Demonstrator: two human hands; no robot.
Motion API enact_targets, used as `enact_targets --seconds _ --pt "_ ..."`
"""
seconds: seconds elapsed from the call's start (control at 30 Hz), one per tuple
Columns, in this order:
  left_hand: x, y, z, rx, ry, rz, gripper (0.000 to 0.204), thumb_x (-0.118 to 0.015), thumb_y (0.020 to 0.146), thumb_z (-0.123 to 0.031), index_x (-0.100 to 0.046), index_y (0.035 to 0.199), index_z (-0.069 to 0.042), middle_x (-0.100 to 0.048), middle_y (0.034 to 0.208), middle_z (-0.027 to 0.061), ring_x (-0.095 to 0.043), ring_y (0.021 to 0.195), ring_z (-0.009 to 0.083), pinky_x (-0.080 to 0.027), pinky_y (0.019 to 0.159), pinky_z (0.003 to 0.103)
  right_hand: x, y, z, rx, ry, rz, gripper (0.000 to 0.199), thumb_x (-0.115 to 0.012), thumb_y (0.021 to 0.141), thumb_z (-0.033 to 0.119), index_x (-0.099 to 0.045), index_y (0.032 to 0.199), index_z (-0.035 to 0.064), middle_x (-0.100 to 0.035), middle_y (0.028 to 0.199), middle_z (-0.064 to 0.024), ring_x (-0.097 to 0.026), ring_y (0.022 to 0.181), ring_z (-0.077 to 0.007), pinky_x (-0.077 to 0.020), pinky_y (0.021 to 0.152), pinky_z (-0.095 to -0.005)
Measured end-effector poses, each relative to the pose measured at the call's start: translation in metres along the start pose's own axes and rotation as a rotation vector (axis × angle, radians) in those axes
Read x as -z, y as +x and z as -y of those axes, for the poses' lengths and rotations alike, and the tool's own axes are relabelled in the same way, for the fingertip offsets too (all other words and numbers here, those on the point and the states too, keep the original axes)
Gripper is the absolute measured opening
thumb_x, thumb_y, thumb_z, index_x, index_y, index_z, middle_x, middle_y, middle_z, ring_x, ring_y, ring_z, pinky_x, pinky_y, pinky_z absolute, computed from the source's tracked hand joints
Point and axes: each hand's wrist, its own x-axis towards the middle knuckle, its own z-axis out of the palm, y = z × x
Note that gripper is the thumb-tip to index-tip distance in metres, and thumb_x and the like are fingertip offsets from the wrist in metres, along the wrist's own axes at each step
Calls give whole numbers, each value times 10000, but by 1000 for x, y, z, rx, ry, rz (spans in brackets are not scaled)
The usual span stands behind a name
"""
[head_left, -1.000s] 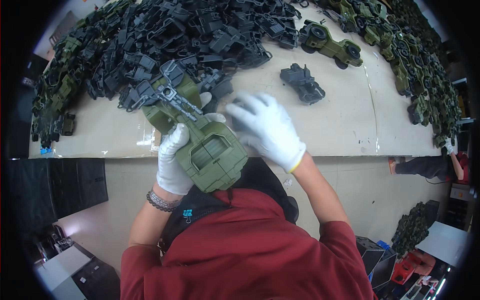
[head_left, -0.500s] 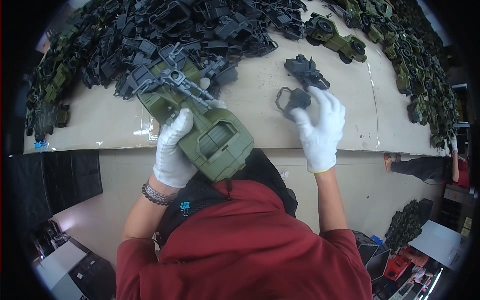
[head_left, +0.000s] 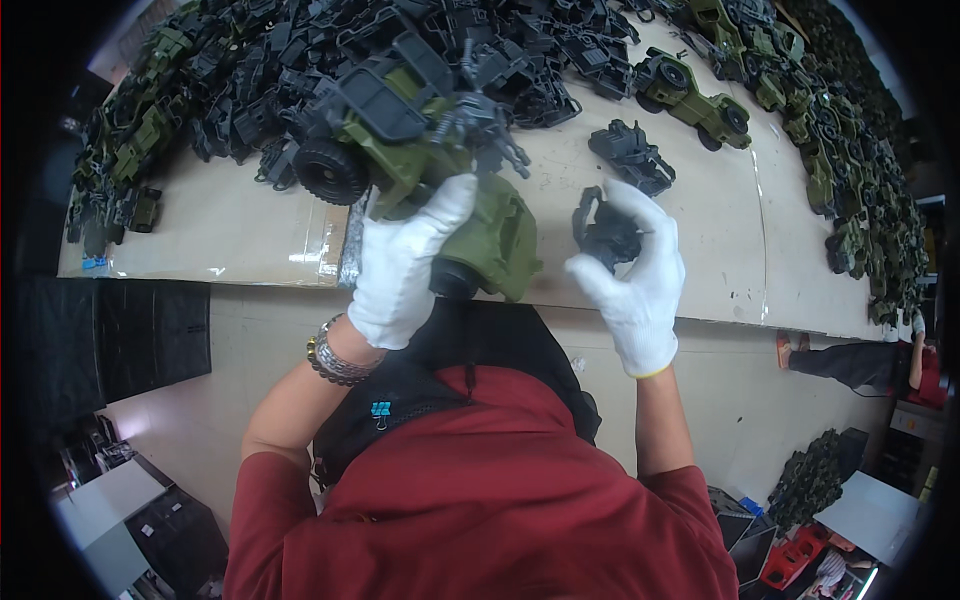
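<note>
My left hand (head_left: 405,270), in a white glove, is closed around an olive-green toy jeep (head_left: 505,235), held tilted above the table's near edge. The jeep has black wheels and dark grey fittings, and it now shows its side. My right hand (head_left: 640,285), also gloved in white, pinches a small dark grey plastic part (head_left: 608,235) with a looped frame between thumb and fingers. Just beyond that hand, a second dark grey plastic piece (head_left: 632,158) lies on the table.
A large heap of dark grey plastic parts (head_left: 250,75) covers the far side of the cardboard-topped table (head_left: 700,255). One green toy jeep (head_left: 692,98) lies at the back right. More green jeeps (head_left: 820,160) line the right edge. Another person (head_left: 860,365) is at the far right.
My left hand has turned the jeep, so a wheel and its side now face up. My right hand has closed on the looped dark grey part and raised it slightly.
</note>
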Motion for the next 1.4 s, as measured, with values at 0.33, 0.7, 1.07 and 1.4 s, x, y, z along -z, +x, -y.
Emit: enact_targets --seconds 0.33,0.7,1.07,1.4 --pt "-8 -9 2 63 53 69 328 -745 937 -193 -648 1204 -30 -691 1141 36 -636 1010 109 -509 893 281 -12 -1 21 272 8 132 725 -781 754 480 -614 1319 57 -607 1253 -153 -546 1096 -350 -417 980 -426" --pt "-1 -11 9 -342 496 146 356 -784 881 -79 -636 1195 -1 -695 1126 54 -655 994 133 -532 879 295 -17 -7 14 434 36 169 706 -735 848 419 -540 1399 24 -558 1374 -214 -547 1125 -389 -422 999 -439" --pt "-19 -1 -11 22 -191 -7 371 -652 1001 -291 -590 1287 -62 -643 1195 58 -641 1061 177 -533 933 337 1 29 40 531 26 214 904 -732 789 550 -468 1458 1 -481 1478 -232 -533 1173 -428 -439 1004 -468" --pt "-43 -34 -26 255 -473 -107 569 -463 1024 -588 -578 1297 -103 -612 1239 63 -589 1135 197 -488 977 361 -41 43 51 787 146 -300 769 -666 831 677 -591 1234 27 -610 1236 -213 -615 1051 -413 -515 867 -482"
